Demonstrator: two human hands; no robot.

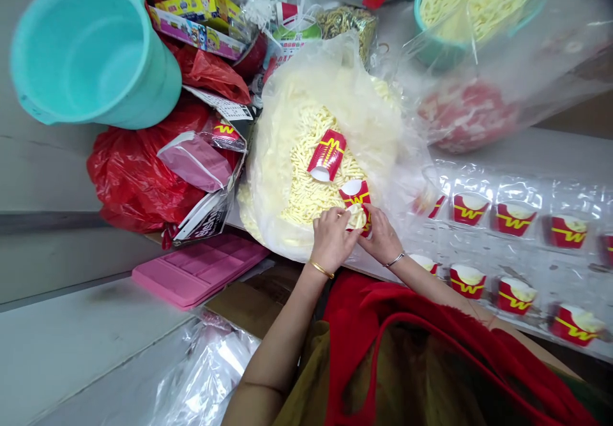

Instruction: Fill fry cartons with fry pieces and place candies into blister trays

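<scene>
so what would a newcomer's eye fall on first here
Likely the big turquoise bucket at upper left. Next, the open clear bag of pale sticks in the middle, where the left hand and right hand hold a red carton at its near edge. On the right, two rows of red cartons stand out.

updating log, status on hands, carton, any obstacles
Left hand, right hand holding small red-yellow paper carton. Pale sticks at its mouth. Matching carton on pale stick pile beyond, likely not blocking.
</scene>
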